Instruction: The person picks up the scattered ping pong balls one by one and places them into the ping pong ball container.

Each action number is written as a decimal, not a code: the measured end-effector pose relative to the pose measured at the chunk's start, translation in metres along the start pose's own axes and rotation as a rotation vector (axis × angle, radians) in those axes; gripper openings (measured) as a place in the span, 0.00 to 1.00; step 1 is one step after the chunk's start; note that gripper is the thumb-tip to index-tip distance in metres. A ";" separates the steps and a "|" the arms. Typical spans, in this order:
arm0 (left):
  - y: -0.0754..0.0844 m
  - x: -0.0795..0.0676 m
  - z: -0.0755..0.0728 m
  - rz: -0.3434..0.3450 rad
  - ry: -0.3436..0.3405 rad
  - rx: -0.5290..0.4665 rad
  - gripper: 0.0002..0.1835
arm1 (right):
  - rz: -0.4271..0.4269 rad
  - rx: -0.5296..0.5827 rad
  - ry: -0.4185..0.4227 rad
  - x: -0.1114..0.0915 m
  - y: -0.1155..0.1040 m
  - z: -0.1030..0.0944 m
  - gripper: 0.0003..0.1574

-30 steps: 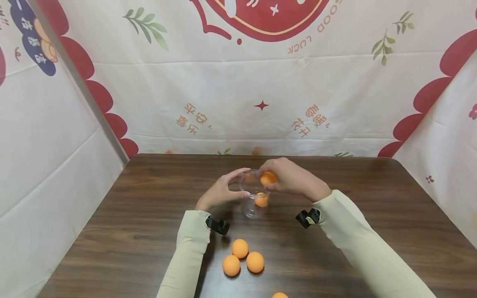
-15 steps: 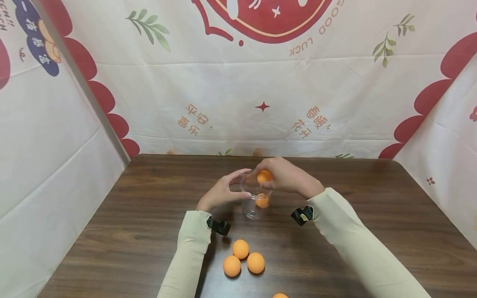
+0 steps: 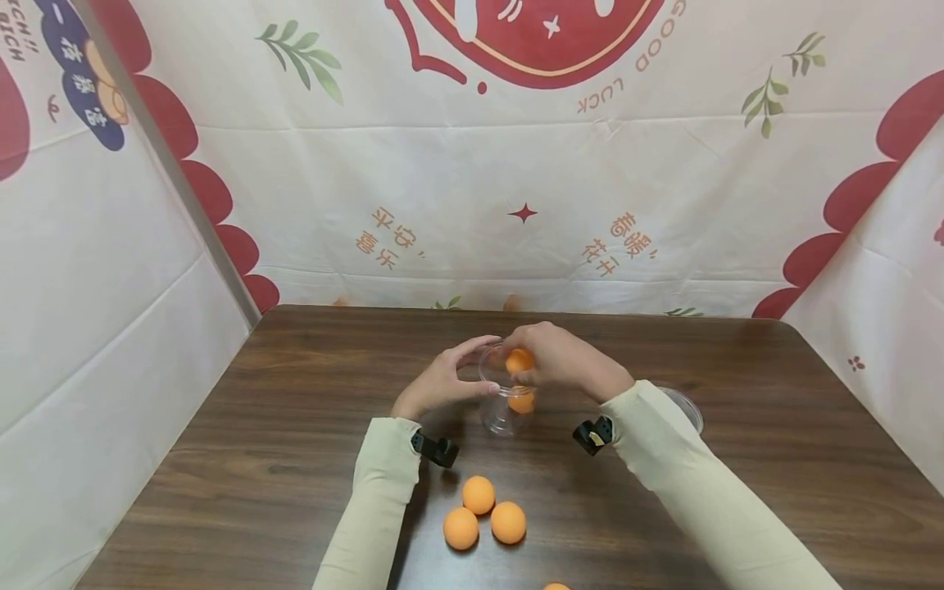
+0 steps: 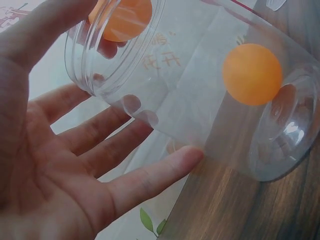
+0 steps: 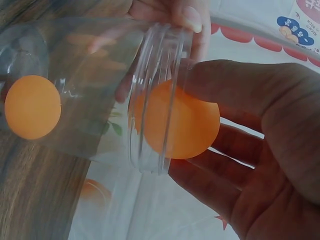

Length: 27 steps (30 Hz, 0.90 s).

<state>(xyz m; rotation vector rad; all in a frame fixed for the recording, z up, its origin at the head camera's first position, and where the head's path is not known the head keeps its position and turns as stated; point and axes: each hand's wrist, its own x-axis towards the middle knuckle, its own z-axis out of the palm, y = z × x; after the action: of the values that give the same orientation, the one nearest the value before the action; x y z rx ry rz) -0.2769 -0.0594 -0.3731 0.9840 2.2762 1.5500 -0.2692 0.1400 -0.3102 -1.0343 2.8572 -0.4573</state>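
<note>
A clear plastic jar (image 3: 498, 419) stands on the table with one orange ball (image 4: 252, 74) inside, low down near its base. My left hand (image 3: 446, 382) holds the jar by its threaded rim, thumb on the near side and fingers around the far side. Over the mouth, my right hand (image 3: 562, 358) pinches a second orange ball (image 5: 180, 120) between thumb and fingers. That ball sits partly within the rim, as the right wrist view shows. On the table nearer to me lie three loose orange balls (image 3: 478, 495), grouped close together.
Another orange ball (image 3: 556, 587) is cut off by the bottom edge of the head view. A clear round lid-like piece (image 3: 686, 409) lies at the right, partly behind the right sleeve. The dark wooden table (image 3: 295, 459) ends at a printed cloth backdrop (image 3: 442, 164).
My right hand has moved slightly left and down, bringing its ball into the jar's mouth. The clear round piece has come into view behind the right sleeve. The left hand keeps its hold.
</note>
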 end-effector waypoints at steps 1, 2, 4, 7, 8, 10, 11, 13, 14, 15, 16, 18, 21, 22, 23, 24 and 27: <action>0.000 0.000 0.000 -0.002 0.001 0.002 0.35 | 0.004 -0.004 -0.004 0.000 0.000 0.000 0.19; 0.000 0.000 0.000 -0.006 0.002 0.005 0.36 | 0.002 -0.007 -0.005 0.000 0.000 0.001 0.19; 0.000 -0.001 0.000 -0.011 0.003 0.006 0.36 | 0.007 -0.009 -0.009 0.000 -0.001 0.001 0.19; 0.001 -0.001 0.000 -0.015 -0.001 0.008 0.36 | 0.012 -0.013 -0.016 0.000 -0.001 0.002 0.20; 0.000 0.000 0.000 -0.014 -0.002 0.010 0.36 | 0.013 -0.013 -0.017 -0.001 -0.001 0.002 0.20; 0.000 0.000 0.000 -0.010 -0.002 0.012 0.36 | 0.011 -0.015 -0.016 -0.001 -0.001 0.002 0.20; 0.000 0.000 0.000 -0.009 -0.002 0.013 0.36 | 0.009 -0.016 -0.015 -0.001 -0.001 0.003 0.20; 0.000 0.000 0.000 -0.009 -0.002 0.016 0.36 | 0.006 -0.020 -0.013 -0.001 -0.001 0.003 0.20; 0.000 0.000 0.000 -0.008 -0.003 0.015 0.36 | 0.005 -0.021 -0.012 -0.001 0.000 0.003 0.20; 0.000 0.000 0.000 -0.007 -0.005 0.015 0.36 | 0.005 -0.021 -0.011 -0.002 0.000 0.003 0.20; 0.000 0.000 0.000 -0.005 -0.007 0.014 0.36 | 0.006 -0.021 -0.011 -0.002 0.000 0.003 0.20; 0.000 0.001 0.000 -0.008 -0.012 0.014 0.36 | 0.010 -0.020 -0.010 -0.002 0.000 0.004 0.20; 0.000 0.000 0.000 -0.008 -0.013 0.015 0.36 | 0.003 -0.023 -0.005 -0.002 0.000 0.004 0.19; 0.000 0.000 0.000 -0.008 -0.012 0.014 0.36 | 0.000 -0.025 -0.004 -0.002 0.000 0.004 0.19; 0.000 0.000 0.000 -0.006 -0.011 0.012 0.36 | -0.004 -0.026 -0.002 -0.002 -0.001 0.004 0.20; 0.000 0.000 0.000 -0.002 -0.010 0.012 0.36 | -0.008 -0.028 0.000 -0.002 -0.001 0.003 0.20; 0.000 0.000 0.000 0.009 -0.005 0.007 0.35 | -0.016 -0.028 0.003 -0.002 -0.001 0.003 0.20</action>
<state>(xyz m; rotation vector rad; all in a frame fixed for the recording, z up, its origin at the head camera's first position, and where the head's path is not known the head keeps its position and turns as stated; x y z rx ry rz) -0.2772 -0.0598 -0.3733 1.0005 2.2783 1.5420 -0.2660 0.1398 -0.3123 -1.0630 2.8683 -0.4209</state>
